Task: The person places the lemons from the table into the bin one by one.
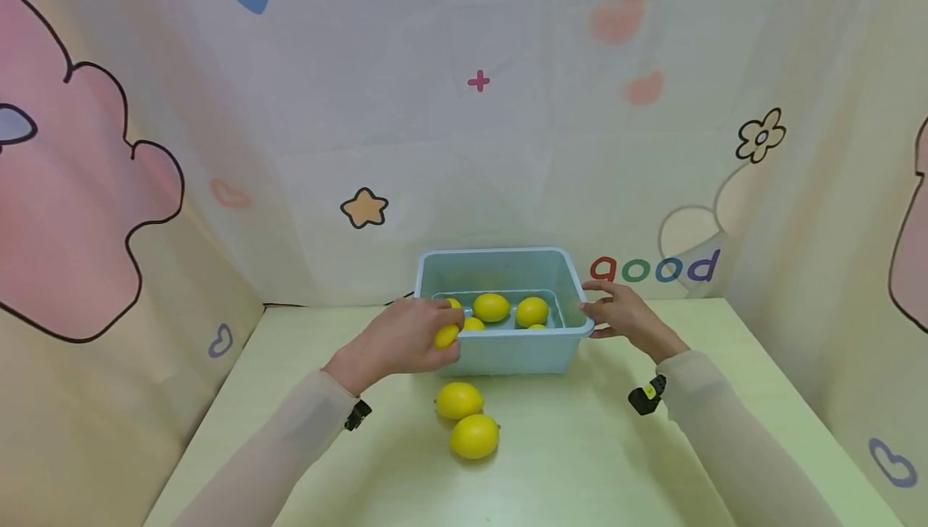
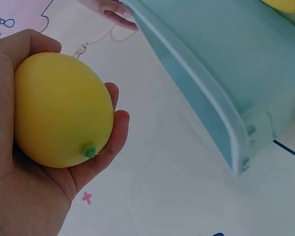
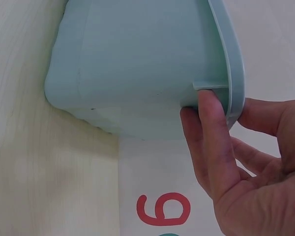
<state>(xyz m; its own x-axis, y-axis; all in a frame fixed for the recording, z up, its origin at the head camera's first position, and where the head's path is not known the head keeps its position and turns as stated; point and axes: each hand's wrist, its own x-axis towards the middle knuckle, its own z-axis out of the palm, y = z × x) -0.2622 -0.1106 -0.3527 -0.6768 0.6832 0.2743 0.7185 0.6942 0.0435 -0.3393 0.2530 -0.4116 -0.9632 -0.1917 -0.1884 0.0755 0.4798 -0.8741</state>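
A light blue plastic bin [image 1: 507,354] stands on the table, with several yellow lemons [image 1: 491,307] inside. My left hand [image 1: 409,338] grips a lemon [image 2: 64,110] beside the bin's front left corner; in the left wrist view its green stem tip shows and the fingers curl round it. At the bin's right side, my right hand [image 1: 627,317] holds the rim, its fingertips [image 3: 211,105] under the lip and the thumb on the rim's other side. Two more lemons, one farther [image 1: 459,401] and one nearer [image 1: 474,437], lie on the table in front of the bin.
The pale table [image 1: 580,462] ends at a printed curtain [image 1: 478,148] right behind the bin. More curtain hangs along the left and right sides. Each wrist wears a small black camera mount [image 1: 648,395].
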